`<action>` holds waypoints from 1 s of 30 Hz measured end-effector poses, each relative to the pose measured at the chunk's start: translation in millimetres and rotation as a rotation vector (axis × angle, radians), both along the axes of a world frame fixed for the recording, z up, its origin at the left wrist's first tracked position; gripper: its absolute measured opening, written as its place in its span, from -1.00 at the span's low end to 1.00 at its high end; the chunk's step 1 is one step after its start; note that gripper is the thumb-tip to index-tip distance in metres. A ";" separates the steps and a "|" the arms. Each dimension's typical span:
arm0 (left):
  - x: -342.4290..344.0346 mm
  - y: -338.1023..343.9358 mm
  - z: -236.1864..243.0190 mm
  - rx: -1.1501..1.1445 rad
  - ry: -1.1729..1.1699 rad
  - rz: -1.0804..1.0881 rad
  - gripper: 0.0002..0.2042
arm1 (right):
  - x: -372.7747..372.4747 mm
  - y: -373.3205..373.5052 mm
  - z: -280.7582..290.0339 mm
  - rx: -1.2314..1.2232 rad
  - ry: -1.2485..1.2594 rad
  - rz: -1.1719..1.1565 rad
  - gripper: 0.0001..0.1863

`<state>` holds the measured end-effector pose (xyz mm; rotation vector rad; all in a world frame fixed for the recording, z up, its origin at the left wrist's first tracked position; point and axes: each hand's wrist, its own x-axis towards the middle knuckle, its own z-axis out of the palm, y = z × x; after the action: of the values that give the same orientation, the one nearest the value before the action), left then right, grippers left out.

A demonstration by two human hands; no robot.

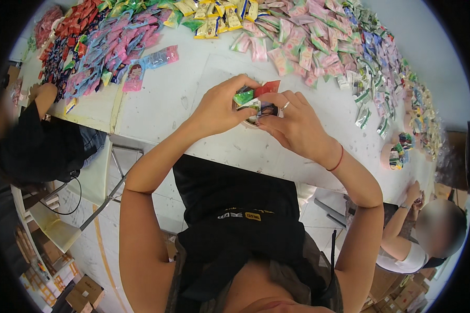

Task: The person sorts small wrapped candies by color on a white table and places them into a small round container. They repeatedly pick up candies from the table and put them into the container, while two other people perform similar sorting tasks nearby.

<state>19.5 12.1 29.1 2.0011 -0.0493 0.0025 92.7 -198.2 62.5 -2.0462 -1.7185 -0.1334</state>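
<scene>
At the white table (151, 115), my left hand (225, 107) curls round the left side of a small round container (250, 123) packed with snack packets, among them a green one (243, 96) and a red one (268, 88). My right hand (296, 123), with a ring and a red string bracelet, has its fingers bent over the right side of the same container and its packets. My fingers hide much of the container.
Piles of pink-and-blue (107, 55), yellow (216, 21), pink-and-green (308, 41) and white-and-green (363, 94) packets line the back and sides. Filled round containers (386, 155) stand at the right. Co-workers sit at left (26, 135) and right (397, 240), with cartons (83, 295) on the floor.
</scene>
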 end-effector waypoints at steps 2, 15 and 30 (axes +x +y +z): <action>-0.2 5.1 -3.8 -0.057 -0.076 -0.067 -0.46 | 8.7 4.4 -2.0 0.058 0.103 0.049 -0.86; -7.3 -24.2 -9.4 0.134 -0.225 0.141 -0.46 | 175.6 165.1 -59.5 0.046 -0.630 -0.174 -0.72; 7.0 -12.3 -3.7 0.091 -0.214 0.077 -0.60 | 34.6 -22.2 35.7 -0.075 0.436 0.048 -0.81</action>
<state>26.5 -0.2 25.3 2.0852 -0.1114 0.2687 127.3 -220.4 98.2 -1.9057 -1.5125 0.3717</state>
